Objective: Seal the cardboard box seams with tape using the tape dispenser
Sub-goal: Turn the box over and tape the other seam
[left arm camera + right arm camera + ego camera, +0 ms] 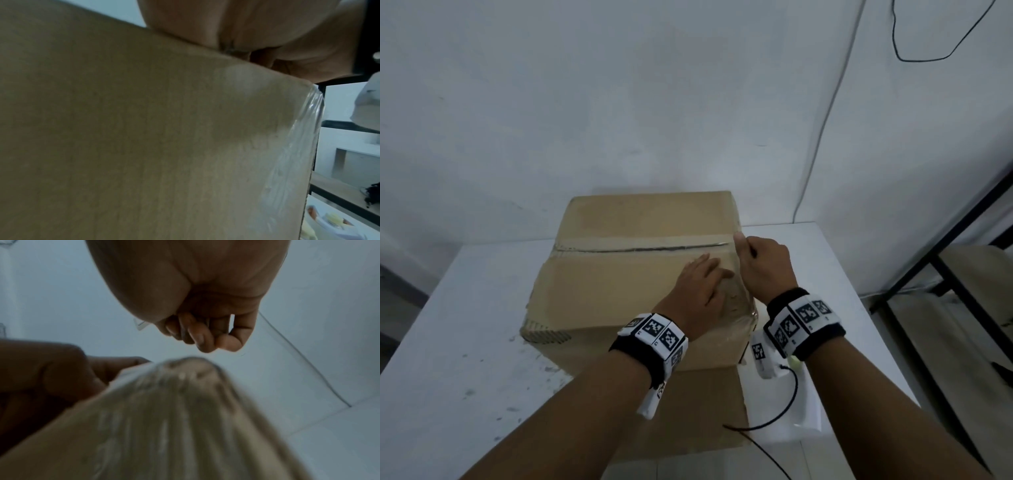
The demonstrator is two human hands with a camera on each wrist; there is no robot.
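Observation:
A brown cardboard box (619, 284) stands on the white table (465, 342), flaps closed. A glossy strip of tape runs along the top seam (640, 247). Wrinkled clear tape (304, 129) also covers the box's near right corner. My left hand (702, 284) lies flat on the top of the box beside its right edge, fingers straight. My right hand (760, 263) is at the right end of the seam, fingers curled (205, 337) and thumb raised against the box edge. A small clear tape end (141, 325) sticks out by its thumb. No tape dispenser is clearly in view.
A flat cardboard sheet (705, 404) lies under the box toward me. A small yellowish item (795, 359) on the table is mostly hidden by my right wrist. A black cable (784, 407) trails there. A black metal frame (945, 274) stands right of the table, a white wall behind.

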